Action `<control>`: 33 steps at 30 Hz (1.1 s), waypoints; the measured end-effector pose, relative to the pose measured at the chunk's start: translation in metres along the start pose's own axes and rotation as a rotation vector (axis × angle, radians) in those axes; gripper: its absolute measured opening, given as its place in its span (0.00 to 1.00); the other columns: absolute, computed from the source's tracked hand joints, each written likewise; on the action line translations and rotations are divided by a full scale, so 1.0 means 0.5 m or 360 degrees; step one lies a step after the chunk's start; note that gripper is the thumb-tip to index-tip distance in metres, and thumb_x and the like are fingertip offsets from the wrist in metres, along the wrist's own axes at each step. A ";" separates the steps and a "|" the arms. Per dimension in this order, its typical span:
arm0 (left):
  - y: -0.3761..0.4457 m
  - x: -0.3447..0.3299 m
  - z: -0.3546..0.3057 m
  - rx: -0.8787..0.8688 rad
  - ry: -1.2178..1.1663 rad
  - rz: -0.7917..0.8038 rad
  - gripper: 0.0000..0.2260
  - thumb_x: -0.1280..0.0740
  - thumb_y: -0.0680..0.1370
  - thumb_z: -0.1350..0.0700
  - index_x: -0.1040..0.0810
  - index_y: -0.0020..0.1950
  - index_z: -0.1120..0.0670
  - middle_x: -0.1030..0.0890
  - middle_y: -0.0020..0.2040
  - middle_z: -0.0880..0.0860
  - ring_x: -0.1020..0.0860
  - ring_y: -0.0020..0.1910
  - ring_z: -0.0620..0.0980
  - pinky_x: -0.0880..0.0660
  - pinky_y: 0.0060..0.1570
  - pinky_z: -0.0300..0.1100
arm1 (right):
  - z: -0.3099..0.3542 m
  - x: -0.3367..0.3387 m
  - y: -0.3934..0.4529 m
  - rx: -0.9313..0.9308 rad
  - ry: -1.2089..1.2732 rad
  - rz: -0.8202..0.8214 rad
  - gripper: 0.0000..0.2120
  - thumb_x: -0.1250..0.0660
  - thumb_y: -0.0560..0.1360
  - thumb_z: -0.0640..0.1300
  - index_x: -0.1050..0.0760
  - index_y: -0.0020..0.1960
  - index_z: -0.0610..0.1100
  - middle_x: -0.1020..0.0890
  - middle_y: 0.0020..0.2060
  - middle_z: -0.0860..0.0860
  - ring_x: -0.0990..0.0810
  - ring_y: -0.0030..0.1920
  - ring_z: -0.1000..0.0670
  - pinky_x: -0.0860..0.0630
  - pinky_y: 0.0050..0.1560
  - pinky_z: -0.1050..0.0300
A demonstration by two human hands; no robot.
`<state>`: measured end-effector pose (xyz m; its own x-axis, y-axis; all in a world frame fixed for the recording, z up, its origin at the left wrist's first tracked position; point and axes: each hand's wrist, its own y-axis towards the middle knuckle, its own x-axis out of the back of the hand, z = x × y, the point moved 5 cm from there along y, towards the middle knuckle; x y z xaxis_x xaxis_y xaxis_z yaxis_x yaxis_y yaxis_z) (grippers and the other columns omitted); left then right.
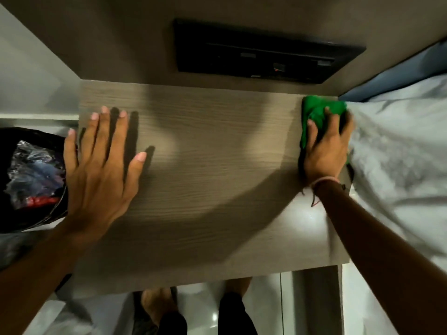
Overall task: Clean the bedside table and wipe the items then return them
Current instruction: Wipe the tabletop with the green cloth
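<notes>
The bedside table (205, 170) is a grey-brown wood-grain top that fills the middle of the view, with no items on it. My left hand (101, 165) lies flat on its left part, fingers spread, holding nothing. My right hand (326, 148) presses a crumpled green cloth (321, 110) against the table's far right corner, right beside the bed. The cloth shows past my fingertips; the rest is hidden under my palm.
A black bin (29, 182) lined with a bag and holding crumpled plastic stands left of the table. A white bed sheet (399, 153) borders the right edge. A black switch panel (261, 52) sits on the wall behind. My feet (159, 308) stand on the glossy floor below.
</notes>
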<state>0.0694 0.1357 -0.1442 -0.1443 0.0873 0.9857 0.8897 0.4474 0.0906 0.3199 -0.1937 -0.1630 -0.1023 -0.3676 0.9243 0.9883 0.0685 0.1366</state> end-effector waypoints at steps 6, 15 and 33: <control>-0.012 0.023 0.055 0.0107 0.0067 -0.0075 0.28 0.52 0.84 0.42 0.45 0.80 0.56 0.39 0.79 0.61 0.40 0.78 0.58 0.46 0.76 0.59 | 0.074 -0.046 0.010 -0.0196 0.0034 -0.0072 0.25 0.45 0.81 0.53 0.33 0.76 0.46 0.39 0.78 0.35 0.40 0.78 0.36 0.42 0.77 0.44; -0.067 0.058 0.196 0.0208 0.0158 -0.0055 0.28 0.52 0.84 0.43 0.44 0.80 0.57 0.38 0.79 0.60 0.39 0.78 0.57 0.44 0.76 0.61 | 0.503 -0.185 -0.249 0.0405 0.0299 0.0216 0.27 0.40 0.81 0.48 0.36 0.79 0.46 0.41 0.78 0.33 0.44 0.79 0.35 0.48 0.77 0.41; -0.103 0.109 0.226 0.0289 -0.0075 0.0013 0.30 0.56 0.83 0.40 0.43 0.80 0.56 0.36 0.78 0.60 0.38 0.78 0.57 0.42 0.75 0.60 | 0.556 -0.134 -0.463 0.1521 0.0492 0.1007 0.28 0.36 0.71 0.48 0.26 0.70 0.44 0.33 0.77 0.40 0.38 0.79 0.43 0.53 0.80 0.50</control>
<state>-0.0330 0.2180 -0.1112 -0.1613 0.1311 0.9782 0.7986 0.5997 0.0513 0.0663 0.0727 -0.1578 0.5352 -0.2186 0.8159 0.3545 0.9349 0.0179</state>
